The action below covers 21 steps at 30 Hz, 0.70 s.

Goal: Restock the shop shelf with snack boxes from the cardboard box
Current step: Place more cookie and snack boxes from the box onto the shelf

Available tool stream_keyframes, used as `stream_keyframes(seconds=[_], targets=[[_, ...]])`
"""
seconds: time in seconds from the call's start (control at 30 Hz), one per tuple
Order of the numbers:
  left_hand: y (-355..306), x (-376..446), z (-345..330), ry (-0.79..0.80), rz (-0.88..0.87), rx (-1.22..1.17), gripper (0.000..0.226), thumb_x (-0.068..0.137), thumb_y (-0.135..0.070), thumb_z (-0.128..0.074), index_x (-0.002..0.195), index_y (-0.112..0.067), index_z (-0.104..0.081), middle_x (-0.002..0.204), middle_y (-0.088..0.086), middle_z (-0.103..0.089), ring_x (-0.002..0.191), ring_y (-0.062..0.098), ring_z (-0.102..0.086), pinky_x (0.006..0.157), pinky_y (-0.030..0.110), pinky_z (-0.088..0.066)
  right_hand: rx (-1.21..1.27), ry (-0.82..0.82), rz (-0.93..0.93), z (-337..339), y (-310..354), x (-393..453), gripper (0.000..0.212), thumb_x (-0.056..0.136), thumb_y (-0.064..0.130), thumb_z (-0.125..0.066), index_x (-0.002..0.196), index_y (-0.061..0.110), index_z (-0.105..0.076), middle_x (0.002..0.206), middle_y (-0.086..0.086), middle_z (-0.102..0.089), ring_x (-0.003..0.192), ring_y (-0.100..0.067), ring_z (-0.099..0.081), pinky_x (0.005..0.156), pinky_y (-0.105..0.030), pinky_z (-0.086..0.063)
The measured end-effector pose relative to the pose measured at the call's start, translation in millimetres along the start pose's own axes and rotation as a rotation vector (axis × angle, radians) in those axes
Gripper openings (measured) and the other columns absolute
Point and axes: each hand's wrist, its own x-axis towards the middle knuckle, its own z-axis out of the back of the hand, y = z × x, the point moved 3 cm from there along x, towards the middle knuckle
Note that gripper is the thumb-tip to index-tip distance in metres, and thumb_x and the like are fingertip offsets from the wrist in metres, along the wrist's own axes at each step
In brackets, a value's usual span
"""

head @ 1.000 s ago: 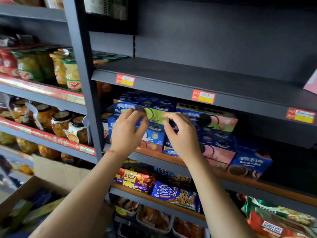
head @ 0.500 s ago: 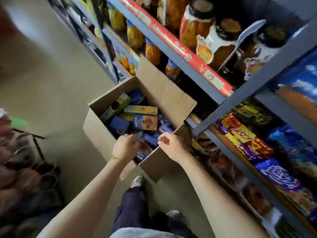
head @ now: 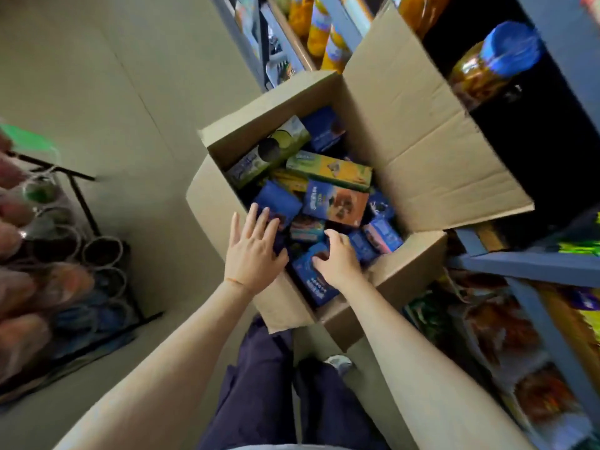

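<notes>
An open cardboard box (head: 406, 131) stands on the floor below me, holding several snack boxes in blue, green and orange. My left hand (head: 253, 251) lies flat with fingers spread over the box's near-left corner, resting on a dark blue snack box (head: 279, 203). My right hand (head: 337, 258) curls its fingers around a blue snack box (head: 308, 280) at the near edge of the carton. A green box (head: 269, 151) and an orange-green box (head: 328, 168) lie further back. The shop shelf (head: 526, 264) runs along the right.
Jars and bottles (head: 487, 66) fill the shelves beside the carton's raised flap. Bagged snacks (head: 500, 332) sit on the lower right shelves. A black wire rack (head: 81, 203) with goods stands at left. My legs and a shoe (head: 337, 363) are just under the carton.
A second ago both hands were at the blue boxes on the shelf. I have since turned down to the carton; my hands moved into it and the right one has closed on a blue box.
</notes>
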Motion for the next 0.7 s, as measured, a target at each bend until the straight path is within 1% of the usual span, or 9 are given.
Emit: stream_keyframes(seconds=[0.07, 0.17, 0.27, 0.33, 0.43, 0.5, 0.57, 0.63, 0.7], targets=[[5, 20, 3, -0.028, 0.002, 0.026, 0.072, 0.081, -0.048, -0.045, 0.141, -0.011, -0.051, 0.15, 0.016, -0.046, 0.147, 0.036, -0.029, 0.121, 0.057, -0.009, 0.03, -0.099, -0.024, 5, 6, 23, 0.073, 0.09, 0.024, -0.069, 0.15, 0.016, -0.029, 0.154, -0.01, -0.029, 0.14, -0.031, -0.033, 0.108, -0.042, -0.037], [6, 51, 8, -0.048, 0.021, 0.095, 0.07, 0.086, -0.042, -0.055, 0.148, -0.011, -0.043, 0.15, 0.019, -0.045, 0.145, 0.039, -0.031, 0.121, 0.057, -0.005, 0.069, -0.223, -0.096, 18, 10, 60, 0.084, 0.087, 0.026, -0.072, 0.153, 0.013, -0.021, 0.16, -0.011, -0.019, 0.146, -0.031, -0.022, 0.113, -0.042, -0.031], [-2, 78, 8, -0.001, 0.043, 0.144, 0.072, 0.088, -0.045, -0.053, 0.152, -0.016, -0.035, 0.153, 0.018, -0.04, 0.143, 0.038, -0.032, 0.121, 0.059, -0.003, -0.024, -0.386, -0.081, 36, 12, 96, 0.09, 0.082, 0.033, -0.077, 0.151, 0.007, -0.025, 0.156, -0.018, -0.025, 0.145, -0.035, -0.021, 0.117, -0.045, -0.027], [-7, 90, 4, 0.03, 0.058, 0.137, 0.068, 0.09, -0.046, -0.052, 0.149, -0.018, -0.037, 0.155, 0.017, -0.037, 0.14, 0.038, -0.035, 0.12, 0.06, -0.008, -0.098, -0.401, -0.06, 46, 13, 117, 0.089, 0.083, 0.038, -0.075, 0.152, 0.007, -0.027, 0.157, -0.017, -0.027, 0.146, -0.034, -0.021, 0.116, -0.048, -0.027], [-7, 95, -1, 0.04, 0.084, 0.162, 0.061, 0.09, -0.046, -0.053, 0.143, -0.018, -0.043, 0.153, 0.014, -0.038, 0.13, 0.037, -0.046, 0.115, 0.058, -0.022, -0.243, -0.365, -0.008, 57, 18, 140, 0.085, 0.086, 0.045, -0.071, 0.152, 0.014, -0.028, 0.16, -0.01, -0.025, 0.149, -0.029, -0.018, 0.112, -0.053, -0.029], [-5, 94, -3, 0.006, 0.088, 0.17, 0.056, 0.089, -0.043, -0.054, 0.137, -0.016, -0.05, 0.148, 0.014, -0.046, 0.121, 0.037, -0.053, 0.109, 0.056, -0.031, -0.361, -0.404, 0.051, 63, 23, 148, 0.081, 0.084, 0.048, -0.071, 0.149, 0.016, -0.034, 0.153, -0.01, -0.034, 0.143, -0.031, -0.027, 0.109, -0.052, -0.03], [-3, 93, -4, -0.02, 0.089, 0.168, 0.051, 0.088, -0.041, -0.055, 0.132, -0.015, -0.056, 0.143, 0.015, -0.051, 0.114, 0.038, -0.057, 0.104, 0.053, -0.036, -0.446, -0.429, 0.087, 65, 27, 154, 0.077, 0.084, 0.052, -0.069, 0.145, 0.016, -0.041, 0.145, -0.015, -0.04, 0.134, -0.035, -0.035, 0.107, -0.051, -0.031], [-2, 92, -6, -0.046, 0.089, 0.167, 0.049, 0.087, -0.04, -0.056, 0.128, -0.015, -0.059, 0.141, 0.015, -0.053, 0.112, 0.038, -0.058, 0.101, 0.052, -0.038, -0.474, -0.413, 0.098, 66, 29, 160, 0.073, 0.084, 0.055, -0.068, 0.141, 0.016, -0.046, 0.141, -0.019, -0.042, 0.129, -0.037, -0.038, 0.106, -0.05, -0.032], [-2, 92, -6, -0.063, 0.089, 0.158, 0.048, 0.087, -0.041, -0.055, 0.127, -0.015, -0.06, 0.14, 0.016, -0.054, 0.111, 0.038, -0.058, 0.1, 0.052, -0.039, -0.472, -0.388, 0.121, 68, 30, 164, 0.072, 0.082, 0.055, -0.07, 0.137, 0.013, -0.05, 0.137, -0.019, -0.046, 0.125, -0.037, -0.043, 0.104, -0.048, -0.034]])
